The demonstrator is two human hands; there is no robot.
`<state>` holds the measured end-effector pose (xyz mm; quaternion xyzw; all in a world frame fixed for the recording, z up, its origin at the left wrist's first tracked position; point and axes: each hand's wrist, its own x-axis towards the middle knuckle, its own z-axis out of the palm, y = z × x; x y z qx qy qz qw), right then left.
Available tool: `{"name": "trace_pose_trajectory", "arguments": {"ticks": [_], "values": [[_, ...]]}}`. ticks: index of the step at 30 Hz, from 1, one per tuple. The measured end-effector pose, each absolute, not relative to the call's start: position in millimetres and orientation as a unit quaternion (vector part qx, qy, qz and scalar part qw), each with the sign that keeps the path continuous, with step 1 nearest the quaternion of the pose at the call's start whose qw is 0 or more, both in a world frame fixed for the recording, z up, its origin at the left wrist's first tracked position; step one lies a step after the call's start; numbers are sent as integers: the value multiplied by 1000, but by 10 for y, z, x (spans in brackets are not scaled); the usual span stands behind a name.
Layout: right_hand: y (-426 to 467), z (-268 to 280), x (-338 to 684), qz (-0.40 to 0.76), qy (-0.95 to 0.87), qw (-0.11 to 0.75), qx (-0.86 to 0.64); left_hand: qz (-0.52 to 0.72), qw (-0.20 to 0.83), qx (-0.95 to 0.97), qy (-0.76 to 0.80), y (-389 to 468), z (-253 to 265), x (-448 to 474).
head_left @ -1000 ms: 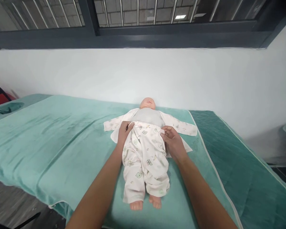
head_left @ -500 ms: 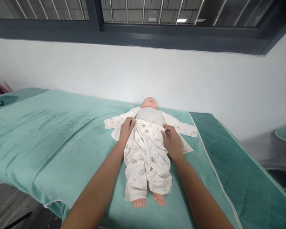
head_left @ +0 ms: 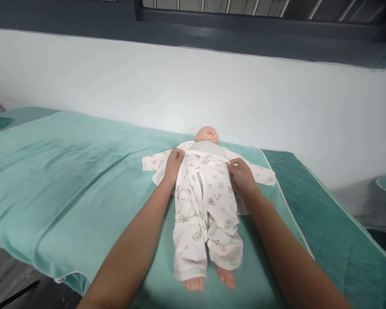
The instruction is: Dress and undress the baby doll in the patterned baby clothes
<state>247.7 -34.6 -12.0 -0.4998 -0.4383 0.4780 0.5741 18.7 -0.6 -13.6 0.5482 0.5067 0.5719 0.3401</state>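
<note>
A baby doll (head_left: 207, 134) lies on its back with its head toward the wall and bare feet toward me. It wears white printed pants (head_left: 209, 193), with the waistband up over the grey-white torso. My left hand (head_left: 174, 165) pinches the waistband at its left side, and my right hand (head_left: 241, 175) grips the right side. Both hands are closed on the cloth. Under the doll, a matching white printed shirt (head_left: 264, 175) is spread open, its sleeves out to both sides. My hands and the pants hide part of it.
A light green cover (head_left: 83, 180) is spread over the bed, with some wrinkles. Darker green quilted fabric (head_left: 324, 214) shows at the right. Behind stands a white wall (head_left: 116, 81) below a dark window frame (head_left: 228, 38) with bars. Grey floor (head_left: 6, 274) appears at lower left.
Both hands have pulled the waistband farther up the doll's torso, covering more of it. The pants' legs look straighter and smoother. The view has tipped downward a little.
</note>
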Motion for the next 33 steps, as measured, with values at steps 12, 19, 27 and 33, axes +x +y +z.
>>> {"name": "trace_pose_trajectory", "arguments": {"ticks": [12,19,27,33], "values": [[-581,-168,2618,346,-554,461,-601,476,480,520,522,-359,-90,74],[-682,-92,2748,529,-545,424,-493,458,574,463,496,-405,-86,15],[-703,-55,2594,628,-462,460,-425,410,658,430,463,-430,-55,76],[-690,-55,2523,616,-424,501,-436,418,713,369,426,-389,-172,104]]}}
